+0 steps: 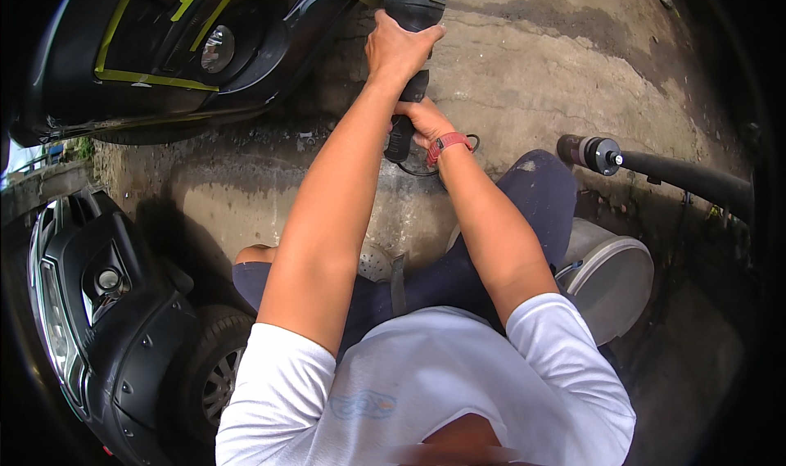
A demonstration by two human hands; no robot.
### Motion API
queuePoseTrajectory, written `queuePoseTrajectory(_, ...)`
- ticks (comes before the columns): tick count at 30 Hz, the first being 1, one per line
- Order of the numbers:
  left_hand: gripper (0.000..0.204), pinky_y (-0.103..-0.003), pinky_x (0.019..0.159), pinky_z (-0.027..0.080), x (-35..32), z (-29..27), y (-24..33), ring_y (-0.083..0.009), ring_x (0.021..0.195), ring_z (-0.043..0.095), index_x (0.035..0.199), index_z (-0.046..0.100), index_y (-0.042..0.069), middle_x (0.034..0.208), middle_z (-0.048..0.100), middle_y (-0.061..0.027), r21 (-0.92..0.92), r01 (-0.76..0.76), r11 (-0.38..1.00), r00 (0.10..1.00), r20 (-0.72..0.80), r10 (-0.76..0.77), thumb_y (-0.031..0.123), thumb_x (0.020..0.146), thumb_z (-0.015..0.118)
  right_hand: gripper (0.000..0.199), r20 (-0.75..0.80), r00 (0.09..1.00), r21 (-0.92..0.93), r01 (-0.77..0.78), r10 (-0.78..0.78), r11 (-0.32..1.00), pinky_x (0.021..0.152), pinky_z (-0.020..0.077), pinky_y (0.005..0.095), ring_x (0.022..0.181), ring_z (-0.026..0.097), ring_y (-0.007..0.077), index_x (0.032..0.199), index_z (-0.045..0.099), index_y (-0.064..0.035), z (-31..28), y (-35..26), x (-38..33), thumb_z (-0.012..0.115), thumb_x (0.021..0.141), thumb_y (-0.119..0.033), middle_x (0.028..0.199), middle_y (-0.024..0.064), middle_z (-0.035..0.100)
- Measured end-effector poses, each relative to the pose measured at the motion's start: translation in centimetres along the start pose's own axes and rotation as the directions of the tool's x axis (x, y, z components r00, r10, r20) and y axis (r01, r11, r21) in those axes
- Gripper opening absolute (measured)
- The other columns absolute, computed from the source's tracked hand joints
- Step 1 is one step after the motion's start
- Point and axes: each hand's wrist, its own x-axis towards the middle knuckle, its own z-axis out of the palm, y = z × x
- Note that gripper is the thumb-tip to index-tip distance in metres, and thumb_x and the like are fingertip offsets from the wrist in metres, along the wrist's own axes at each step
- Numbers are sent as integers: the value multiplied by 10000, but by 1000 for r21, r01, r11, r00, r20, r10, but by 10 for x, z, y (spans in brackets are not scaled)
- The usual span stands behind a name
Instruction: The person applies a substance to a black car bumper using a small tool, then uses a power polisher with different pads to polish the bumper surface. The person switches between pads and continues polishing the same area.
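Note:
I hold a black power polisher (412, 7) with both hands, its pad at the top edge against a glossy black scooter body panel (270, 32). My left hand (399, 47) presses down on the tool's head. My right hand (424, 122), with a red wristband, grips the rear handle, where a black cord loops out. Yellow-green masking tape (151, 79) outlines parts of the panel around a round lamp (216, 48). I am seated low, knees in dark blue trousers spread on the concrete.
A second black scooter front with a wheel (209, 368) stands at lower left. A handlebar grip (596, 153) reaches in from the right. A grey-white round bucket or stool (610, 273) sits under my right leg. Rough concrete ground (532, 56) lies ahead.

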Motion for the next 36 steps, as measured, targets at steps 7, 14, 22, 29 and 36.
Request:
queuePoseTrajectory(7, 1030, -479, 1113, 553, 27, 20, 25, -444, 1252, 721, 1416, 526, -102, 1298, 734, -325, -43, 6, 999, 1000, 28, -5, 551, 728, 926, 127, -55, 998, -23, 2, -3, 1000, 619, 536, 336, 660, 675, 200, 977, 723, 12, -15, -35, 5, 751, 853, 1, 815, 105, 721)
queuePoseTrajectory(14, 917, -478, 1072, 559, -47, 5, -23, -427, 1218, 736, 1404, 546, -64, 1289, 745, -297, -281, 42, 959, 995, -75, -65, 477, 771, 931, 259, -115, 993, -423, -49, 0, 905, 680, 531, 360, 696, 686, 235, 986, 726, -2, -35, 22, -13, 802, 749, -75, 822, 82, 740)
queuePoseTrajectory(22, 766, -403, 1079, 533, -99, -9, -63, -276, 1207, 715, 1407, 597, -32, 1329, 731, -190, -394, 22, 919, 979, -176, -99, 361, 852, 950, 322, -143, 988, -745, -151, 65, 649, 810, 582, 425, 853, 776, 316, 1003, 752, -6, -28, 57, -43, 853, 768, -200, 892, 155, 799)
queuePoseTrajectory(29, 864, -428, 1109, 514, -148, -19, -102, -320, 1234, 701, 1476, 538, -56, 1368, 698, -223, -449, 54, 892, 947, -260, -188, 391, 863, 953, 503, 13, 999, -792, 34, -39, 609, 960, 580, 470, 1099, 751, 444, 1233, 714, -21, -17, 78, -66, 839, 781, -204, 1161, 238, 791)
queuePoseTrajectory(36, 903, -454, 1094, 539, -122, -15, -82, -370, 1269, 716, 1480, 519, -44, 1376, 714, -266, -409, 29, 912, 977, -182, -112, 391, 826, 964, 400, -29, 1000, -740, -16, -8, 673, 878, 588, 429, 938, 769, 313, 1122, 724, 14, -26, 73, -53, 833, 776, -152, 1031, 172, 801)
